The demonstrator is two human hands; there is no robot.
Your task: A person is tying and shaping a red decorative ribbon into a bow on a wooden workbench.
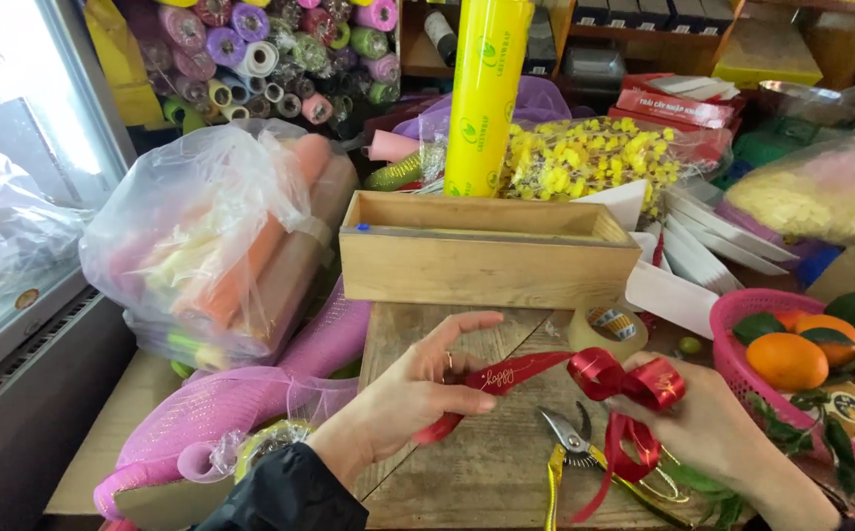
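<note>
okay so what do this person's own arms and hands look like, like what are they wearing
Both hands are bare, with no gloves. The left hand has a thin ring on one finger, and its forearm is covered by a black sleeve ending at the wrist. The right hand shows no ring that I can make out, and its wrist is bare up to the frame's edge.

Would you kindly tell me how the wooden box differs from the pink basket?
The wooden box is rectangular, plain tan wood with solid walls; the pink basket is rounded, perforated plastic. The box shows nothing above its rim, while the basket holds oranges with leaves. Both are open-topped and rest on the wooden table.
</note>
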